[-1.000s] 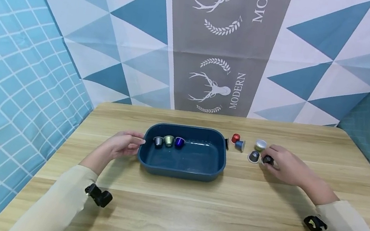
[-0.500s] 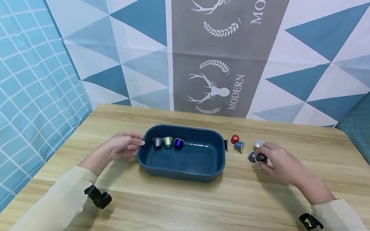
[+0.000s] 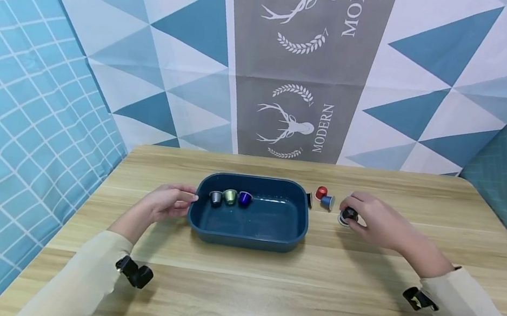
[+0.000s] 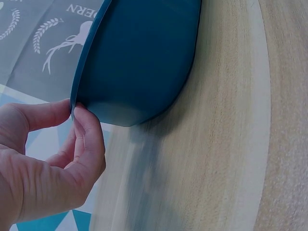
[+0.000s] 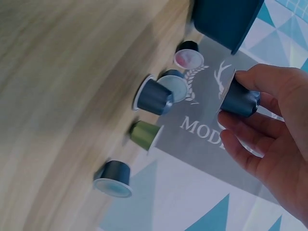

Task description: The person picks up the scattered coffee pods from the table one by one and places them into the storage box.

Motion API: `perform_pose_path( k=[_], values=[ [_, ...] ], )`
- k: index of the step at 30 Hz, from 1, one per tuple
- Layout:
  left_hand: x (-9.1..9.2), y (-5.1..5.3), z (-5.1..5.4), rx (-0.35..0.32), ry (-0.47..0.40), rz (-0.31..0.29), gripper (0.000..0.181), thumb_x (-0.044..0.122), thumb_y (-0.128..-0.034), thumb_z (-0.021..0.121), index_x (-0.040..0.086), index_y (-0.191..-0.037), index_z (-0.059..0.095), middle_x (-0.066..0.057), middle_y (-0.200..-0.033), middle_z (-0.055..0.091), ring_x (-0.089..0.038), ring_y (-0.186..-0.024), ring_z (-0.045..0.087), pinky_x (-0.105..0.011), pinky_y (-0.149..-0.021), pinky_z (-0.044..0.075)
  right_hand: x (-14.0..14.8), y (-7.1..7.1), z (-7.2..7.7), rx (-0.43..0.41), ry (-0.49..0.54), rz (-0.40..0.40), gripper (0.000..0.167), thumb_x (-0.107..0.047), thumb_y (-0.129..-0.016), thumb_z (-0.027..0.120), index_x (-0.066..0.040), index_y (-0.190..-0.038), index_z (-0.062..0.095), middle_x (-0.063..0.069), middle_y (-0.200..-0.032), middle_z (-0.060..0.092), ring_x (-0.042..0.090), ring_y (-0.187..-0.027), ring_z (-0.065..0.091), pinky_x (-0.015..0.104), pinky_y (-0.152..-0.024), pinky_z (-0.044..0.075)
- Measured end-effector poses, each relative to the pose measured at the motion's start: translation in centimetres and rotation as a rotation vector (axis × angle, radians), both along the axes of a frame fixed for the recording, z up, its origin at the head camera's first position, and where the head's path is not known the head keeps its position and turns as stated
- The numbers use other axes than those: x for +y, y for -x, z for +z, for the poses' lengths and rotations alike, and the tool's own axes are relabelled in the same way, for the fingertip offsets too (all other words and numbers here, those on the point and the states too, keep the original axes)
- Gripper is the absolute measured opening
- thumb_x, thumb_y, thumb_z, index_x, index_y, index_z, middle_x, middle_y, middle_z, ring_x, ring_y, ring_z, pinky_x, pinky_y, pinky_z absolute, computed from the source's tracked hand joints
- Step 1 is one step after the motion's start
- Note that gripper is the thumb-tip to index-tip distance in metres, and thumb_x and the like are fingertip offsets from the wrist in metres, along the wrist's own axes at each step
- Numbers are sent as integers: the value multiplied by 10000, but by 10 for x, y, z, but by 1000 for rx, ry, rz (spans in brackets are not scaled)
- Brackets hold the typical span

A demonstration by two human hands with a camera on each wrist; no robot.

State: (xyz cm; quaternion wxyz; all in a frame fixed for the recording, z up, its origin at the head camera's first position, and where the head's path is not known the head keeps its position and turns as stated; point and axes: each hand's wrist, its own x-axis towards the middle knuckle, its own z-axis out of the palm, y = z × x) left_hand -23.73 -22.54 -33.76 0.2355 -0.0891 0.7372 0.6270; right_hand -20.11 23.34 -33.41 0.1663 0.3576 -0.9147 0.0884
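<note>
In the head view my left hand [image 3: 171, 203] is at the left end of a dark blue rectangular dish [image 3: 246, 241]. Thumb and forefinger pinch its rim, as the left wrist view shows. Inside lie a grey coffee capsule [image 3: 215, 197], a pale green capsule [image 3: 230, 196] and a purple-blue capsule [image 3: 244, 199]. My right hand [image 3: 379, 222] holds a dark coffee capsule [image 5: 243, 98] between thumb and fingers, above the table. Below it, a dark capsule [image 5: 154, 96] and a green capsule [image 5: 146, 134] lie on the wood; the green one is hidden in the head view.
Right of the dish lie a red capsule [image 3: 321, 192], a blue capsule [image 3: 327, 202] and a black capsule [image 3: 309, 199] close against its wall. Another dark capsule [image 5: 115, 175] lies apart in the right wrist view. A patterned cloth [image 3: 299, 66] hangs behind the wooden table [image 3: 231, 307].
My right hand has shifted left with the dark capsule, over the other dark capsule, and now covers the silver-lidded one. My left hand stays on the dish's rim.
</note>
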Motion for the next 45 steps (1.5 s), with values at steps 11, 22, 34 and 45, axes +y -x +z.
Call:
perform_pose_path(
  k=[11, 22, 34, 45],
  values=[
    [1, 0, 0, -4, -10, 10, 456, 108, -938, 591, 6, -1352, 428, 76, -791, 617, -5, -648, 576, -156, -652, 537, -16, 1, 20, -98, -35, 1, 207, -31, -787, 755, -47, -971, 660, 46, -911, 625, 121, -795, 587, 303, -694, 551],
    [1, 0, 1, -3, -11, 8, 484, 107, -937, 593, -5, -1371, 410, 78, -793, 613, -5, -647, 570, -156, -648, 537, -32, 8, 36, -159, -49, 38, 184, -6, -792, 728, -35, -958, 654, 30, -854, 615, 98, -746, 575, 271, -647, 524],
    [0, 0, 2, -1, -13, -1, 495, 105, -939, 586, -7, -1383, 397, 82, -783, 620, -1, -653, 583, -151, -634, 532, -46, 14, 50, -147, -48, 135, 143, 4, -797, 724, -28, -917, 653, 56, -854, 625, 107, -738, 575, 271, -662, 525],
    [0, 1, 1, -8, 0, 8, 458, 114, -937, 595, 17, -1354, 436, 78, -803, 616, -11, -664, 581, -160, -668, 542, -63, 17, 59, -207, -104, 105, 136, -32, -838, 702, -27, -959, 642, 79, -910, 647, 134, -769, 592, 281, -691, 545]
  ],
)
